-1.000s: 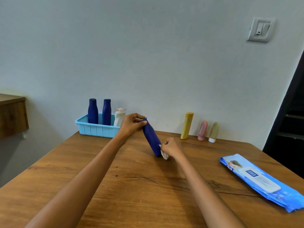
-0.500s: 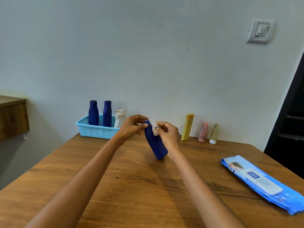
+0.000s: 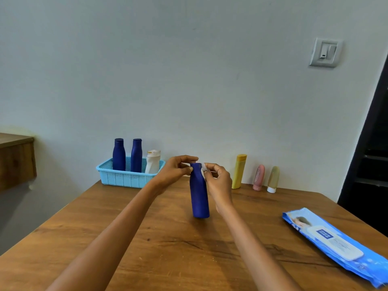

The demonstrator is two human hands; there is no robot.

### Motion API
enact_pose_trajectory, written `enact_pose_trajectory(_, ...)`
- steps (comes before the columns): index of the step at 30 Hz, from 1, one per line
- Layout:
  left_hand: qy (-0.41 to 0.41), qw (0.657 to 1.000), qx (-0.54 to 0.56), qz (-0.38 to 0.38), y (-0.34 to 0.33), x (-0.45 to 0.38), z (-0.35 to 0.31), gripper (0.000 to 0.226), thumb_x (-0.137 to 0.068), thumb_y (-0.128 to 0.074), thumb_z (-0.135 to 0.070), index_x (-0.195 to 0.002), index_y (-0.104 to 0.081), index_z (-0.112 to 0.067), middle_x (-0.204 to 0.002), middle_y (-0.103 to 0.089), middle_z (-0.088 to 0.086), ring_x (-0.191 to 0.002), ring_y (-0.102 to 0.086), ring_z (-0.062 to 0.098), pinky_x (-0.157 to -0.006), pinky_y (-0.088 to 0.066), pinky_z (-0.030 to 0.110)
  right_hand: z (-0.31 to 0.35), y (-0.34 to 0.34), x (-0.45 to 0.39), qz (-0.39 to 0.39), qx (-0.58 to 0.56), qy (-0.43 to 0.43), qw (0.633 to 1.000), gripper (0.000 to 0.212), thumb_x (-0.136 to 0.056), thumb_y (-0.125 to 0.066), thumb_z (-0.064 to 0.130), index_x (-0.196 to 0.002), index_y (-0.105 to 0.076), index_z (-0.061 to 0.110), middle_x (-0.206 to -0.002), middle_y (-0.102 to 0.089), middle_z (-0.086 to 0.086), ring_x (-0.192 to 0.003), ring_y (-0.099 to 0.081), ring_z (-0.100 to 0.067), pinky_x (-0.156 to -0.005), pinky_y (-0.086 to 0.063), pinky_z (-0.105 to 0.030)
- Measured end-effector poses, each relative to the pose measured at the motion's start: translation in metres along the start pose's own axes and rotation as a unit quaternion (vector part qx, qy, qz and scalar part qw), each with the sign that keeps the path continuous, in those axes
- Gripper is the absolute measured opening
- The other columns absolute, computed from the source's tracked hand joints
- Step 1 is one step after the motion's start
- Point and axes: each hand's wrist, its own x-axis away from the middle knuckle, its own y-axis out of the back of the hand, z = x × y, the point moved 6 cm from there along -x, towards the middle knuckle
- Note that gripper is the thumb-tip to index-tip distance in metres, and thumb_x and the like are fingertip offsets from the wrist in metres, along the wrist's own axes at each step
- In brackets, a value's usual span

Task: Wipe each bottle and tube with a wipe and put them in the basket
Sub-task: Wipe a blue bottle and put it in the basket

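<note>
Your left hand (image 3: 177,170) grips the dark blue plastic bottle's (image 3: 199,196) cap; your right hand (image 3: 218,179) pinches the white wipe (image 3: 203,169) against its neck: rub downward, steadying it on the wooden counter (image 3: 168,248)

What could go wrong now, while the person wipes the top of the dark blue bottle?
The blue bottle is gripped only near its cap by the left hand, so pressure from the wipe in the right hand might tip it. The basket already looks crowded.

Head camera looks forward, slightly down over the table (image 3: 168,248), seemingly close.
</note>
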Motion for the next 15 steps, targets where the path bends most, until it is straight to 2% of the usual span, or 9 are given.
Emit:
enact_pose_trajectory(4, 0.008, 1.0, -0.001, -0.002, -0.004, -0.002, -0.001, 0.026, -0.086, -0.066, -0.014, -0.111, -0.063, -0.022, -0.105, -0.067, -0.001, -0.093, -0.063, 0.008, -0.07, -0.051, 0.011, 0.001, 0.001, 0.002, -0.022, 0.004, 0.018, 1.0, 0.015, -0.092, -0.059, 0.022, -0.107, -0.06, 0.021, -0.108, -0.062, 0.005, -0.093, -0.055, -0.003, -0.06, -0.044, -0.003)
enact_pose_trajectory(7, -0.005, 1.0, -0.011, -0.01, -0.003, -0.003, -0.004, 0.023, -0.081, -0.071, -0.014, -0.1, -0.066, -0.026, -0.098, -0.069, -0.004, -0.091, -0.065, 0.01, -0.07, -0.052, 0.012, 0.005, -0.001, 0.003, -0.025, -0.002, 0.031, 0.999, 0.011, -0.092, -0.059, 0.024, -0.102, -0.059, 0.024, -0.105, -0.062, 0.006, -0.089, -0.055, -0.001, -0.061, -0.044, -0.003)
enact_pose_trajectory(9, -0.013, 1.0, -0.009, 0.021, 0.0, -0.002, -0.007, 0.023, -0.082, -0.069, -0.013, -0.097, -0.066, -0.029, -0.095, -0.07, -0.009, -0.089, -0.065, 0.007, -0.072, -0.051, 0.013, 0.007, -0.001, 0.003, -0.025, -0.01, 0.035, 0.999, 0.008, -0.091, -0.059, 0.024, -0.099, -0.059, 0.025, -0.101, -0.062, 0.007, -0.086, -0.057, -0.001, -0.062, -0.044, -0.002)
enact_pose_trajectory(12, -0.028, 0.997, -0.023, 0.063, 0.004, 0.002, -0.01, 0.025, -0.085, -0.065, -0.01, -0.1, -0.065, -0.03, -0.1, -0.069, -0.009, -0.09, -0.065, 0.006, -0.078, -0.052, 0.017, -0.001, -0.007, 0.004, 0.005, -0.032, 0.0, 0.999, 0.009, -0.092, -0.058, 0.025, -0.098, -0.061, 0.02, -0.096, -0.065, 0.004, -0.085, -0.063, -0.008, -0.058, -0.048, -0.009)
enact_pose_trajectory(15, -0.029, 0.996, -0.004, 0.083, 0.005, 0.006, -0.01, 0.026, -0.087, -0.061, -0.006, -0.106, -0.062, -0.024, -0.108, -0.066, -0.002, -0.095, -0.065, 0.008, -0.081, -0.052, 0.02, -0.018, -0.016, 0.011, 0.068, -0.025, -0.076, 0.994, 0.006, -0.094, -0.055, 0.022, -0.09, -0.059, 0.025, -0.088, -0.065, 0.005, -0.083, -0.065, -0.01, -0.06, -0.051, -0.015)
